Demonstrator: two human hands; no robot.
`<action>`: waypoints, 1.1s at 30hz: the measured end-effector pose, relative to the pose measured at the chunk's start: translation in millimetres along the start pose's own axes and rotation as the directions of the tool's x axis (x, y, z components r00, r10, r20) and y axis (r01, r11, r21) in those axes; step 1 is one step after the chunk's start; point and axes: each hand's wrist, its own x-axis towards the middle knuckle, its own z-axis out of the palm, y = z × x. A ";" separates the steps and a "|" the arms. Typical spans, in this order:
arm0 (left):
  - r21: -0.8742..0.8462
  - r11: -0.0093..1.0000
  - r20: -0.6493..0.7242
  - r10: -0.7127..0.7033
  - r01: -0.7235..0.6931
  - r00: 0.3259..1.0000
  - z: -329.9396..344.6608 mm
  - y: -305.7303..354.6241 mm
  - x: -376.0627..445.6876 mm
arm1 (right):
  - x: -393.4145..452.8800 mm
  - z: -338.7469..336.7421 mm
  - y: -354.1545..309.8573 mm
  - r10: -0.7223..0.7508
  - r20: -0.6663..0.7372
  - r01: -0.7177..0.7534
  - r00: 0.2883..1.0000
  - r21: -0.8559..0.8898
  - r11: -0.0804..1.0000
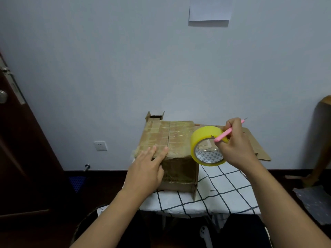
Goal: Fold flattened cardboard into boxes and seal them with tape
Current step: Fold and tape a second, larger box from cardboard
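Note:
A folded brown cardboard box [172,136] stands on the small table, its top flaps closed and covered with strips of clear tape. My left hand [148,169] lies flat on the box's near top edge, fingers straight, pressing tape down over the corner. My right hand [234,145] holds a yellow tape roll [206,145] just right of the box, fingers through its core, and also grips a pink craft knife [226,134] whose blade points up and right.
The table wears a white cloth with a dark grid [223,190]. Flattened cardboard [256,142] lies at its back right. A small open carton [155,117] stands behind the box. A dark door [21,140] is at left, a wooden chair [322,136] at right.

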 end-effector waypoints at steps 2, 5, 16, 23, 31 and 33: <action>-0.021 1.000 0.018 -0.009 0.009 1.000 -0.9 4.4 0.6 | 1.0 -2.7 2.7 -0.009 -0.004 0.009 1.000 -0.024 1.000; -0.037 0.999 0.038 -0.017 0.018 0.999 -2.9 7.6 0.3 | 0.7 -4.9 4.4 -0.031 0.002 0.031 1.000 -0.054 0.998; 0.005 1.000 0.080 -0.027 0.027 0.996 -16.7 12.8 0.2 | -4.6 -19.9 30.2 0.041 -0.022 -0.042 0.999 -0.096 0.994; 0.026 0.999 0.116 -0.025 0.022 0.993 -18.6 17.3 1.5 | -15.1 -16.0 49.1 0.072 -0.007 -0.072 0.997 -0.087 0.994; 0.041 0.999 0.102 -0.023 0.019 0.995 -11.8 16.7 -1.3 | -28.9 -3.3 68.4 0.163 0.050 -0.164 0.985 0.018 0.986; 0.067 0.997 0.084 -0.034 0.028 0.996 -12.4 23.5 -1.9 | -30.0 -1.0 71.2 0.161 0.042 -0.163 0.986 0.041 0.986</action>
